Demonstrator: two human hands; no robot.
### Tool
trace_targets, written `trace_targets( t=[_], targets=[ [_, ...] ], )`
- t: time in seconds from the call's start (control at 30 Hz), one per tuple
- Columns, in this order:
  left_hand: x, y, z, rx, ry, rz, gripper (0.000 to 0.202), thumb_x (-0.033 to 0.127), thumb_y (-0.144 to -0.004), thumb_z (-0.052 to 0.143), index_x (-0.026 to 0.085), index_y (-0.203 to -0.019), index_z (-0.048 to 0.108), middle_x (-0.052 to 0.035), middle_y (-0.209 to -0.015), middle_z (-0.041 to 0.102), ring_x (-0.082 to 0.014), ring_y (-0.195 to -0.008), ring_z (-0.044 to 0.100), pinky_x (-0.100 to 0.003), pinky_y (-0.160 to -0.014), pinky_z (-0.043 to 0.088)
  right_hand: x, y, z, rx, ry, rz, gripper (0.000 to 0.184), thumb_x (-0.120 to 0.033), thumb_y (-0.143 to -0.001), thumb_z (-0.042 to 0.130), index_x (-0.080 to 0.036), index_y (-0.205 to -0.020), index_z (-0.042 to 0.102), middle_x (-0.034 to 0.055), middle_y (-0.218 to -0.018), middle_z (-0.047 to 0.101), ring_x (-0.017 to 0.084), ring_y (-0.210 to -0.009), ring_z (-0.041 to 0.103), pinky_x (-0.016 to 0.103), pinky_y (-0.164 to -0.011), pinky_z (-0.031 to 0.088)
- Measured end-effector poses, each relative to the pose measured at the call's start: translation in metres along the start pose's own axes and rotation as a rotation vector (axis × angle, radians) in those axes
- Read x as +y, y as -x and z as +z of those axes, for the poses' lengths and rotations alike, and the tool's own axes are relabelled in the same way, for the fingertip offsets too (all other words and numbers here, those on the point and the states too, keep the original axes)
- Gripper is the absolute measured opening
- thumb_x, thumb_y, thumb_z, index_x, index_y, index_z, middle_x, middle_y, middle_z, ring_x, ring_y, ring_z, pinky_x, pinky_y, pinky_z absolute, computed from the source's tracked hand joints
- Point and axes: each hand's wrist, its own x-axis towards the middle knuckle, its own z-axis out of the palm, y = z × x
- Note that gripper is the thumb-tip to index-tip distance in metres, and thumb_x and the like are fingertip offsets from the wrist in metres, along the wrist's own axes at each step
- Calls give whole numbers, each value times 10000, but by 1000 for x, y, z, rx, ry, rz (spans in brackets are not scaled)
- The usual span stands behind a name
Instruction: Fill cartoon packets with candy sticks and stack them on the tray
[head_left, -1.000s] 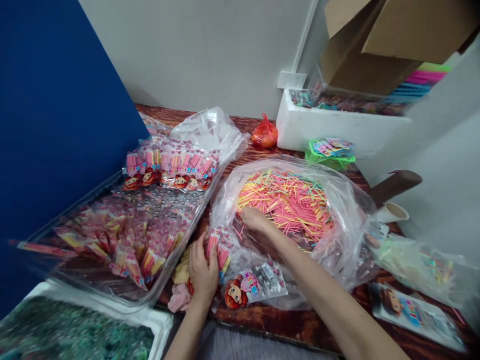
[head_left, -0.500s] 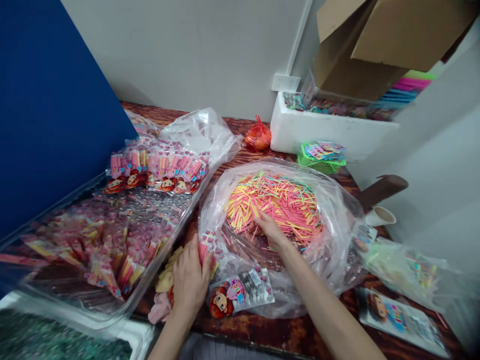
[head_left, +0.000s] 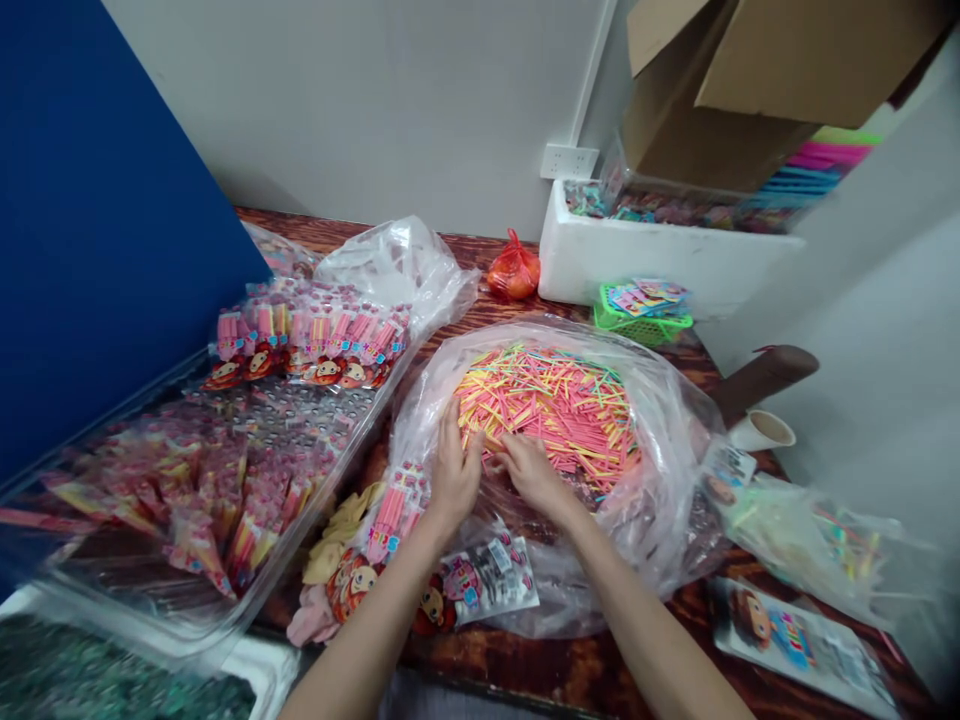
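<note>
A big clear plastic bag (head_left: 675,450), its rim spread wide, holds a heap of thin pink, yellow and green sticks (head_left: 555,405). At the heap's near left edge is my left hand (head_left: 457,468), fingers stretched upward and thumb apart. My right hand (head_left: 529,472) sits beside it with bent fingers closed on a few sticks, whose ends show between the two hands. Just below lie filled printed stick packets (head_left: 390,510), partly covered by my left forearm. A flat printed pouch (head_left: 491,580) rests in front of the bag.
Left, a clear tray (head_left: 330,480) carries many filled packets (head_left: 322,345). Behind are a red bag of round fruit (head_left: 513,268), a green basket (head_left: 641,325) and a white foam box (head_left: 660,265). At right stand a paper cup (head_left: 761,432) and another pouch (head_left: 795,640).
My left hand has left the filled packets and moved up and right to the heap's edge beside my right hand. My right hand has drawn slightly down, toward me.
</note>
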Motion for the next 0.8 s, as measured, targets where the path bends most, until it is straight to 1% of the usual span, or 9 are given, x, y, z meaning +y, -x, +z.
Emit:
trace_targets(
  t=[0.1, 0.2, 0.3, 0.4, 0.47, 0.57, 0.63, 0.7, 0.8],
  targets=[
    [-4, -8, 23, -88, 90, -54, 372, 301, -979, 391, 174, -1309, 509, -129, -1296, 605, -233, -1213, 565, -444, -1042, 431, -3, 1, 3, -36, -222, -35, 222, -130, -890, 409, -181, -978, 606, 64, -940, 680, 196, -910, 595, 306, -859, 415],
    [-1, -6, 29, -219, 45, -53, 326, 295, -974, 395, 178, -1201, 598, -109, -1168, 682, -230, -1090, 637, -429, -986, 473, -1, 0, 9, -98, -470, -50, 284, -97, -838, 404, -161, -983, 640, 63, -930, 696, 198, -902, 615, 307, -846, 458],
    [6, 1, 19, -208, -15, -17, 365, 307, -970, 417, 185, -1292, 535, -117, -1305, 607, -239, -1225, 555, -451, -1053, 417, -3, 2, 10, -140, -583, -55, 235, -124, -817, 431, -171, -894, 648, 30, -816, 680, 193, -826, 605, 313, -807, 483],
    [15, 17, -4, -121, -44, 37, 410, 303, -975, 425, 192, -1370, 450, -123, -1383, 532, -235, -1291, 488, -451, -1074, 391, -8, 11, 10, 1, -660, -52, 151, -200, -846, 456, -195, -868, 605, 11, -838, 647, 177, -823, 581, 291, -786, 478],
    [19, 34, -22, -145, -84, 72, 337, 283, -979, 423, 207, -1293, 517, -111, -1265, 607, -231, -1188, 558, -424, -1005, 445, -9, 20, 13, 66, -703, -36, 119, -234, -853, 474, -201, -865, 588, 11, -860, 630, 173, -840, 581, 281, -789, 468],
    [18, 66, -41, -314, -185, 129, 234, 256, -969, 437, 211, -1120, 610, -91, -1050, 670, -228, -998, 620, -380, -857, 504, -4, 31, 24, 91, -756, 25, 107, -260, -848, 495, -201, -854, 584, 12, -832, 611, 175, -827, 593, 282, -781, 467],
    [14, 85, -44, -386, -267, 168, 230, 250, -946, 479, 208, -1133, 607, -101, -1071, 655, -242, -1002, 605, -393, -849, 503, 0, 36, 32, 113, -781, 68, 109, -279, -845, 506, -203, -859, 583, 12, -826, 608, 178, -816, 598, 288, -776, 474],
    [8, 99, -42, -421, -336, 202, 321, 247, -912, 539, 207, -1230, 561, -118, -1144, 625, -265, -1050, 575, -430, -884, 487, 2, 39, 37, 127, -793, 88, 126, -299, -853, 509, -206, -863, 592, 15, -840, 617, 181, -833, 604, 295, -793, 478],
    [-1, 108, -34, -426, -394, 227, 410, 223, -882, 576, 200, -1286, 513, -118, -1124, 617, -275, -1024, 559, -456, -880, 469, 2, 42, 39, 135, -798, 97, 160, -323, -864, 514, -202, -853, 617, 22, -845, 636, 186, -849, 609, 302, -806, 485]
  ],
)
